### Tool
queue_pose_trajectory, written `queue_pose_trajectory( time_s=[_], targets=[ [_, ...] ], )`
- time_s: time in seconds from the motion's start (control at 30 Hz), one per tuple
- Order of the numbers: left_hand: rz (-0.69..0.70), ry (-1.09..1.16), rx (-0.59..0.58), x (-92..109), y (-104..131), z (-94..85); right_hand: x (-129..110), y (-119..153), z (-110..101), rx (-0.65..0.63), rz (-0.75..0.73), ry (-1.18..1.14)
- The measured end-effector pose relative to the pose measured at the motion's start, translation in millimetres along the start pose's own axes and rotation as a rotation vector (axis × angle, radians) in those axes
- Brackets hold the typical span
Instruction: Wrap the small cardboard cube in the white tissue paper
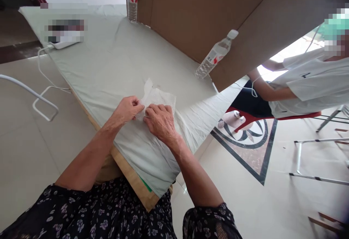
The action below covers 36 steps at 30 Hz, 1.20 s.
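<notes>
A thin white tissue [163, 98] lies partly unfolded on the pale green tablecloth near the front of the table. My left hand [129, 109] pinches its left edge between thumb and fingers. Curled over the tissue's near part, my right hand [160, 120] presses its fingertips close to the left ones. The right fingertips are partly hidden, though the sheet shows around them. A raised corner of the tissue stands up beyond both hands.
A large cardboard panel [185, 13] stands across the table's far right. One bottle [132, 1] is upright by it; another bottle [215, 55] appears tilted. A white device [67, 43] with a cable lies far left. A person in a white shirt [313, 79] sits at right.
</notes>
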<state>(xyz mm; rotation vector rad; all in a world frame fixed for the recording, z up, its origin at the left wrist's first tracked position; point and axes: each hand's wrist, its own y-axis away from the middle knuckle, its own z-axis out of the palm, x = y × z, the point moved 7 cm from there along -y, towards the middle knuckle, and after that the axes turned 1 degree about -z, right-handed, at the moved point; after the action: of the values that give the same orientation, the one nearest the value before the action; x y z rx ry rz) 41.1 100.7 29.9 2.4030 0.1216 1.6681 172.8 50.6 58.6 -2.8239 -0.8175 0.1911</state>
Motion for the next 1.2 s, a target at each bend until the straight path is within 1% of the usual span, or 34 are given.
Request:
queue_pose_trajectory(
  time_s=[0.07,0.17,0.27,0.33,0.4,0.47,0.5,0.53,0.57,0.6,0.63,0.7,0.77,0.83,0.93,1.0,1.1,1.2],
  targets=[
    [-0.017,0.09,-0.04,1,0,6.0,-1,1,-3,-0.002,-0.01,-0.031],
    [-0.034,0.144,-0.118,4,2,11.0,2,3,-5,-0.002,-0.018,-0.098],
    [-0.091,0.196,-0.21,7,6,11.6,9,5,-7,0.018,-0.022,-0.215],
    [-0.106,0.211,-0.268,8,9,11.7,13,6,-8,0.037,-0.03,-0.303],
    [-0.064,0.172,-0.31,10,10,13.1,17,8,-11,0.067,-0.048,-0.366],
    [0.034,0.05,-0.321,13,10,15.9,22,16,-19,0.159,-0.031,-0.39],
    [0.102,-0.04,-0.302,15,11,17.2,28,23,-24,0.23,0.017,-0.394],
    [0.176,-0.141,-0.266,17,12,18.3,36,32,-29,0.306,0.098,-0.398],
    [0.253,-0.241,-0.214,19,13,18.9,46,44,-33,0.369,0.21,-0.407],
    [0.33,-0.327,-0.157,22,15,19.5,58,57,-34,0.4,0.344,-0.426],
    [0.4,-0.395,-0.102,25,18,20.2,68,71,-31,0.389,0.481,-0.456],
    [0.517,-0.474,-0.036,30,23,22.8,82,93,-17,0.269,0.712,-0.531],
    [0.595,-0.511,-0.028,31,26,26.3,87,104,-3,0.134,0.839,-0.584],
    [0.635,-0.535,-0.038,31,27,28.5,85,103,6,0.075,0.883,-0.592],
    [0.653,-0.58,-0.061,30,27,30.1,81,87,14,0.052,0.907,-0.565],
    [0.653,-0.62,-0.085,31,27,31.7,80,76,19,0.06,0.915,-0.57],
    [0.648,-0.661,-0.112,31,25,34.0,81,63,26,0.147,0.887,-0.61],
    [0.638,-0.656,-0.12,31,24,35.2,79,54,30,0.256,0.806,-0.63]
  ],
)
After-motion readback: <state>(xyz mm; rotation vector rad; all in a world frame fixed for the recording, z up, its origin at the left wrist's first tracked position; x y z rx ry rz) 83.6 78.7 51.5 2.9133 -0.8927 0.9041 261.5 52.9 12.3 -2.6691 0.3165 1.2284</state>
